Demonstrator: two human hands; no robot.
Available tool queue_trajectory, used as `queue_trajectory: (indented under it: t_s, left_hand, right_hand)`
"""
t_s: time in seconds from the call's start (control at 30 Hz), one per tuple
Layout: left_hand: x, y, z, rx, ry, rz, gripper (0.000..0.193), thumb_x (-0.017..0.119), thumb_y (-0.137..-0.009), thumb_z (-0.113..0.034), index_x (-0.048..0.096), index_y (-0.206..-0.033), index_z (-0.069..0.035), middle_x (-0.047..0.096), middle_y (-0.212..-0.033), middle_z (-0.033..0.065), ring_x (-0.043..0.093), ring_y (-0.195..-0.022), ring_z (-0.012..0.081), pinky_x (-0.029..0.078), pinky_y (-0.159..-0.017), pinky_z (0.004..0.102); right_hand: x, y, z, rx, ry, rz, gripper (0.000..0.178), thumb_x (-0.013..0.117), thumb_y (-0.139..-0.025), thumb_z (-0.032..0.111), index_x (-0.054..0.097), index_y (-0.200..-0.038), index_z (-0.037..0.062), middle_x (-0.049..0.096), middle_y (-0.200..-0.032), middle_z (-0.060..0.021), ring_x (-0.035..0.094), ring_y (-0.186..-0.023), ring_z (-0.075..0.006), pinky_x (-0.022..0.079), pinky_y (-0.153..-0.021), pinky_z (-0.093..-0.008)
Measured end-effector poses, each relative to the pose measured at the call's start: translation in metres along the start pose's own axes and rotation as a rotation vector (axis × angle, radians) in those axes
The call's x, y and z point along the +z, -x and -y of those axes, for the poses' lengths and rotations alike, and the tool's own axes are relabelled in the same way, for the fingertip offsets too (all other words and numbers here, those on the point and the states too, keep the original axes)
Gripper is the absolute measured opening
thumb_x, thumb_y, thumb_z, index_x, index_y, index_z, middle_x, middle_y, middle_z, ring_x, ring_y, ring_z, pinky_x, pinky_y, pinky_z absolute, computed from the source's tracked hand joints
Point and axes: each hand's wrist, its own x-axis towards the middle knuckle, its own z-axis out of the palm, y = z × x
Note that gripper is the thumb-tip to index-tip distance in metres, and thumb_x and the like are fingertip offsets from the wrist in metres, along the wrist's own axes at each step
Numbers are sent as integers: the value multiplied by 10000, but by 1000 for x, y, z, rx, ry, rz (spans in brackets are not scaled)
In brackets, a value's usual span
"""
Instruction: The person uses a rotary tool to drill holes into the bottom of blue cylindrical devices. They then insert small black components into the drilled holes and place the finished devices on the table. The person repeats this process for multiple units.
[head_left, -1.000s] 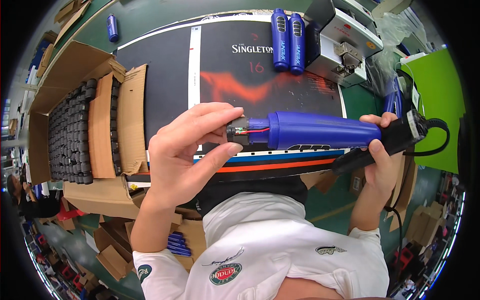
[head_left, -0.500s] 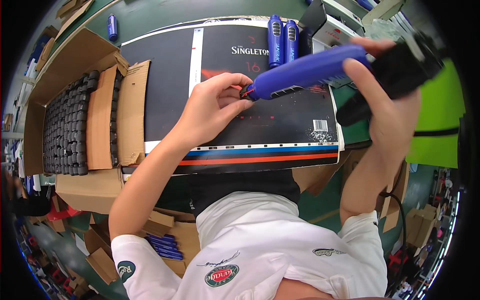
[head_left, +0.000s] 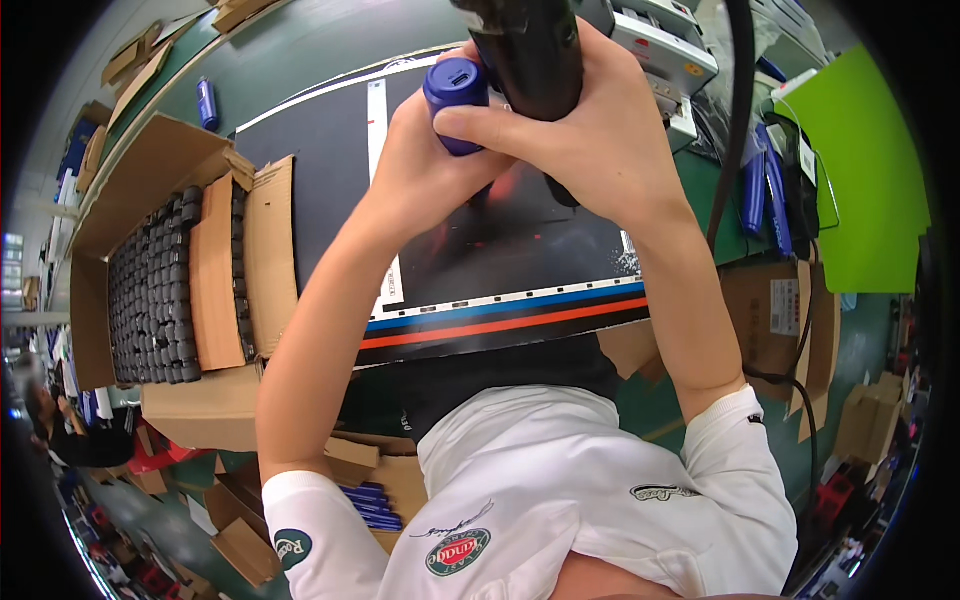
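Over the black printed board [head_left: 330, 160], my left hand [head_left: 415, 190] is closed round a blue cylindrical device housing [head_left: 455, 95]. The housing stands end-up, showing a small slot in its flat end. My right hand [head_left: 625, 140] grips a thick black electric screwdriver [head_left: 530, 60], upright just right of the housing. The right thumb reaches across and presses against the blue housing. The hands hide the housing's other end and the screwdriver's tip.
At left, an open cardboard box [head_left: 90, 320] holds rows of black round parts [head_left: 150, 300]. A blue device [head_left: 207, 104] lies at the far left; more blue devices [head_left: 768, 190] lie at right beside a green sheet [head_left: 870, 190]. A black cable [head_left: 736, 110] hangs at right. A person [head_left: 80, 430] is far left.
The blue housing has swung from lying sideways to end-up and moved left into my left hand. My right hand has brought the screwdriver left and upright beside it.
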Motion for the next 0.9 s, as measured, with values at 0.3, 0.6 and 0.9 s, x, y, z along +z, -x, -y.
queue_trajectory:
  t_s: [0.3,0.6,0.9]
  left_hand:
    - [31,-4,12,32,7,-213,187,560,-864,54,613,-1035,109,593,-674,36,582,-572,110,486,-582,264]
    - [35,1,12,9,123,-262,198,561,-866,69,605,-1055,110,562,-663,50,572,-552,138,492,-569,298]
    - [-7,-39,12,-46,431,-230,276,612,-880,19,523,-1141,3,610,-865,112,622,-798,239,520,-764,380]
  right_hand:
    - [-70,11,-35,179,-589,-192,263,764,-847,27,642,-1078,0,694,-1114,-181,704,-811,-156,505,-572,-216]
    - [-89,28,-58,410,-842,-401,198,671,-951,123,615,-1124,44,694,-1044,-143,700,-775,-179,486,-553,-221]
    - [-115,100,-149,563,-1445,-528,290,588,-1015,349,587,-1153,94,707,-1079,-116,693,-907,-197,557,-748,-296]
